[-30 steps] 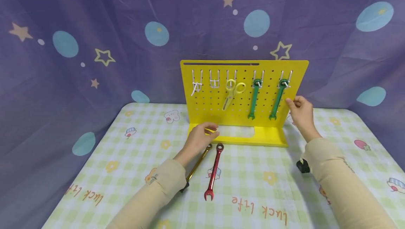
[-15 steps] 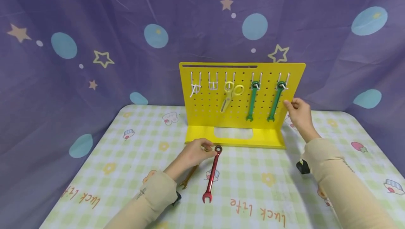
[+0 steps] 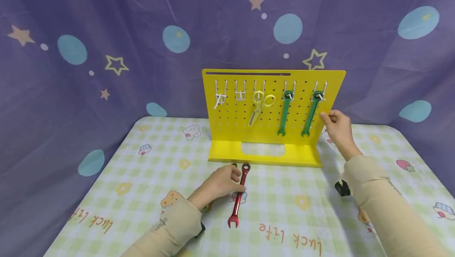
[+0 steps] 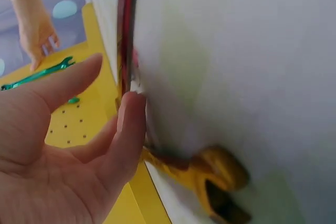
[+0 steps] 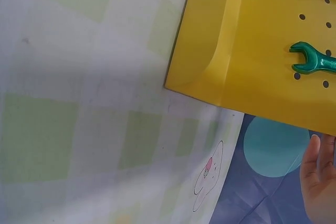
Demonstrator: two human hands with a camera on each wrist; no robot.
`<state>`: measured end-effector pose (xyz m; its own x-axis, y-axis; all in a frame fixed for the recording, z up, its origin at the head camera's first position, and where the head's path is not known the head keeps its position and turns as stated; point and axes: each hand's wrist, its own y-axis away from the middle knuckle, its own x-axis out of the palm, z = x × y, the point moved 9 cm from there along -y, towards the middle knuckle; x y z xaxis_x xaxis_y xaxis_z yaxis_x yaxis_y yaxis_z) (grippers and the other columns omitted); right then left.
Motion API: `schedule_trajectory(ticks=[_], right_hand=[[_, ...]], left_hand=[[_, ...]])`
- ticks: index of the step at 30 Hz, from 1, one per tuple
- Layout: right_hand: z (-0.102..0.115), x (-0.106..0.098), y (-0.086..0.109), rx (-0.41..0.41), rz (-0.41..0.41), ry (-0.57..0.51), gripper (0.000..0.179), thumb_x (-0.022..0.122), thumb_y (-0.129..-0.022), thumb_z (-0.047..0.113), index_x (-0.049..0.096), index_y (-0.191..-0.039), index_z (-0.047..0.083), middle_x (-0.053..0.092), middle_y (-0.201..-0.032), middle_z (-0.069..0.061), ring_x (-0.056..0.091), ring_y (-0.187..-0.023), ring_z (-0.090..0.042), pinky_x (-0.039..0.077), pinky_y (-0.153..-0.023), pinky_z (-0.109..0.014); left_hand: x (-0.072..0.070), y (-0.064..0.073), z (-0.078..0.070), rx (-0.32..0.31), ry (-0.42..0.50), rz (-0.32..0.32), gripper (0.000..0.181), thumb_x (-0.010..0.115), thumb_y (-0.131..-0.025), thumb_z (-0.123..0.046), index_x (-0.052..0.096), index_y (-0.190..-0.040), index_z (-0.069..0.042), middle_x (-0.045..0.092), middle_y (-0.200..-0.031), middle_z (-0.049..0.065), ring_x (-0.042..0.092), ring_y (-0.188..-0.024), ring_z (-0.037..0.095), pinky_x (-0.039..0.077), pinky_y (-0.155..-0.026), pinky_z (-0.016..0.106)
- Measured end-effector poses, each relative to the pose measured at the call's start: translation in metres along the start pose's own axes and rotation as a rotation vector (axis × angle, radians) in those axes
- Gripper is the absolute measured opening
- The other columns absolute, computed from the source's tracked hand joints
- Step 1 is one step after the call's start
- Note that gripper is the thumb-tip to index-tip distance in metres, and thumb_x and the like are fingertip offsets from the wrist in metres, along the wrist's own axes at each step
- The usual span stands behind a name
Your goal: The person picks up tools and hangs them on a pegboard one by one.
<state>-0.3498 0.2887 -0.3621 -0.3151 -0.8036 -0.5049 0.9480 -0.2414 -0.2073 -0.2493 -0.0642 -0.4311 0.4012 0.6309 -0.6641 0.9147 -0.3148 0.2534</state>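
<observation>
Cloth-covered counter [image 3: 281,194], green-and-white check. Yellow perforated pegboard stand [image 3: 245,136], upright; could shift or tip should its side grip slip. Right hand [image 3: 338,128], at the board's 3 o'clock, pinching its edge. Left hand [image 3: 219,182], 7 o'clock, thumb spread from bent fingers. Red metal double-ended wrench [image 3: 236,205], 7 o'clock; apt to be knocked by the nearby thumb. Gold-coloured metal wrench [image 4: 210,169], partly beneath the left hand; hidden shaft invites an off-centre grasp.

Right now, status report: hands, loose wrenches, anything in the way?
Left hand at red wrench, thumb and fingers apart. Right hand pinches yellow pegboard's right edge. Possible snag: gold wrench close by, partly hidden by left hand.
</observation>
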Motion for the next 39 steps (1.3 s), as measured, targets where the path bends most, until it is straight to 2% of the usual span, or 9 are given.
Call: schedule_trajectory(ticks=[2,6,8,15,19,25,30,39], right_hand=[[0.000,0.000,0.001,0.005,-0.002,-0.006,0.046,0.050,-0.104,0.034,0.053,-0.116,-0.010,0.062,-0.116,-0.035,0.052,-0.057,0.002,0.047,-0.050,-0.019],[-0.003,0.002,0.004,0.009,0.005,-0.006,0.046,0.050,-0.104,0.033,0.053,-0.115,-0.011,0.061,-0.116,-0.036,0.052,-0.057,0.002,0.046,-0.051,-0.018],[-0.005,0.004,0.006,0.015,0.016,-0.005,0.045,0.050,-0.104,0.032,0.053,-0.115,-0.011,0.061,-0.117,-0.036,0.053,-0.057,0.002,0.047,-0.052,-0.018],[-0.004,0.004,0.008,0.008,0.013,-0.003,0.046,0.050,-0.104,0.033,0.052,-0.117,-0.011,0.060,-0.120,-0.036,0.053,-0.057,0.003,0.047,-0.053,-0.017],[0.000,0.004,0.005,0.016,0.015,-0.005,0.047,0.050,-0.104,0.033,0.052,-0.119,-0.012,0.060,-0.121,-0.036,0.053,-0.057,0.002,0.047,-0.055,-0.016],[0.001,0.003,0.001,0.019,0.022,-0.009,0.044,0.050,-0.104,0.031,0.052,-0.116,-0.011,0.060,-0.119,-0.036,0.052,-0.056,0.001,0.047,-0.053,-0.018],[0.001,0.002,-0.001,0.011,0.018,-0.016,0.044,0.050,-0.104,0.031,0.052,-0.116,-0.011,0.060,-0.118,-0.036,0.053,-0.056,0.001,0.048,-0.052,-0.019],[0.001,0.001,-0.003,-0.001,0.031,0.001,0.044,0.049,-0.105,0.032,0.053,-0.115,-0.011,0.061,-0.117,-0.036,0.053,-0.057,-0.002,0.047,-0.051,-0.020]], left_hand=[[0.003,0.001,-0.003,-0.001,-0.029,-0.014,0.048,0.084,-0.081,-0.016,0.063,-0.120,0.001,0.066,-0.101,0.007,0.063,-0.085,0.019,0.053,-0.077,0.035],[0.009,0.004,-0.005,-0.018,-0.055,-0.027,0.045,0.084,-0.078,-0.008,0.062,-0.116,0.004,0.065,-0.097,0.008,0.060,-0.068,0.015,0.053,-0.058,0.028],[0.011,0.006,-0.004,-0.030,-0.058,-0.024,0.043,0.083,-0.077,-0.005,0.062,-0.113,0.005,0.063,-0.094,0.008,0.059,-0.064,0.015,0.052,-0.053,0.027],[0.008,0.004,-0.004,-0.041,-0.153,-0.045,0.031,0.082,-0.075,-0.009,0.071,-0.101,0.001,0.067,-0.088,0.005,0.055,-0.069,0.017,0.050,-0.066,0.031],[0.005,0.000,-0.003,-0.041,-0.146,-0.016,0.023,0.082,-0.075,-0.011,0.074,-0.094,-0.003,0.067,-0.086,0.003,0.055,-0.070,0.017,0.050,-0.067,0.032],[0.004,-0.003,-0.002,-0.034,-0.085,0.043,0.016,0.080,-0.079,-0.012,0.075,-0.092,-0.005,0.067,-0.082,0.000,0.056,-0.070,0.016,0.049,-0.068,0.031],[0.003,-0.005,0.002,-0.055,-0.006,0.067,0.017,0.079,-0.081,-0.008,0.073,-0.095,-0.002,0.064,-0.076,0.001,0.056,-0.067,0.016,0.046,-0.063,0.027],[0.007,-0.008,0.001,-0.067,0.139,0.105,0.020,0.072,-0.084,-0.004,0.067,-0.102,0.001,0.061,-0.077,0.004,0.052,-0.061,0.014,0.044,-0.055,0.022]])
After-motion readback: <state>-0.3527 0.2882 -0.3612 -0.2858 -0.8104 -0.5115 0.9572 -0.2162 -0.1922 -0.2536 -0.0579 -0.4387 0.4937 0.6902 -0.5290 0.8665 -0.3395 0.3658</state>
